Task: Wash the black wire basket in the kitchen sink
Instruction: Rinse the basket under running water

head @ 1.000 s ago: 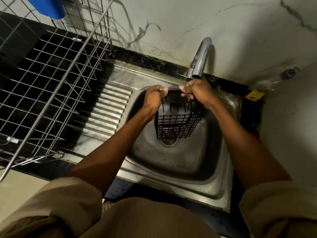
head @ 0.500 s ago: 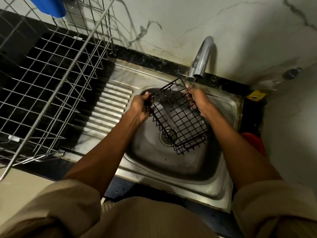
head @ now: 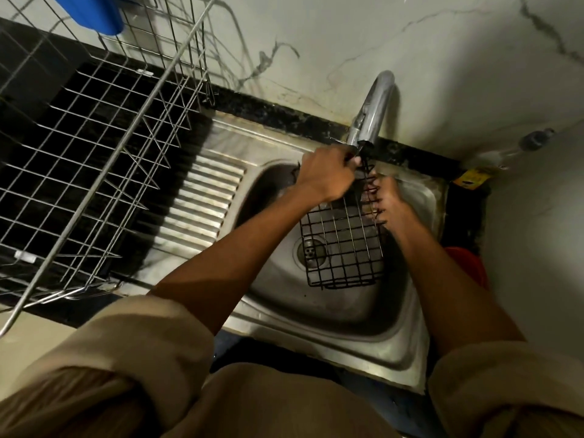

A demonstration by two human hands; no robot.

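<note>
Steel sink (head: 407,352) holds the black wire basket (head: 343,245), which I see tilted over the drain (head: 311,251), its upper edge just under the tap (head: 373,109). I see my left hand (head: 328,175) curled shut around the basket's top corner near the spout. My right hand (head: 390,200) grips the right side wall, its fingers (head: 377,202) hooked through the mesh. I see nothing inside the basket. Left of the bowl, a big wire dish rack (head: 94,153) stands on the counter, with a blue object (head: 91,9) at its far edge.
</note>
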